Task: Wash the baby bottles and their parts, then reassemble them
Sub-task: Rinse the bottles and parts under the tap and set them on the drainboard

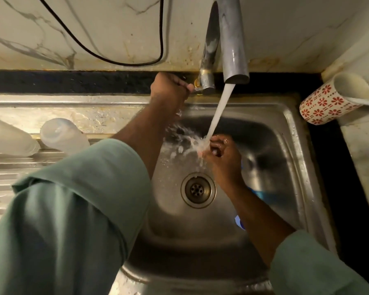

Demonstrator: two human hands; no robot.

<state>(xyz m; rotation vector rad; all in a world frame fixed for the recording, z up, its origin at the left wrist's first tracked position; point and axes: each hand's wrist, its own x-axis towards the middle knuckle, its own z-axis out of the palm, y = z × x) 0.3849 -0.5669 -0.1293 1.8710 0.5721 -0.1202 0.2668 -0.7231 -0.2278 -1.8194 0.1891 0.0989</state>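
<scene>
Water runs from the steel tap (232, 43) into the steel sink (290, 133). My left hand (168, 90) is closed around the tap handle at the back rim. My right hand (222, 150) is under the stream, fingers curled around a small part that the splashing water hides; I cannot tell what it is. Two clear baby bottles lie upside down on the drainboard at the left: one bottle (62, 135) nearer the sink, the other bottle (6, 137) at the frame's edge. A blue part (262, 193) shows in the sink behind my right forearm.
The drain (198, 190) sits in the middle of the basin. A white mug with red flowers (332, 99) lies on its side on the right counter. A black cable (136, 60) hangs along the marble wall. The ribbed drainboard (0, 177) extends left.
</scene>
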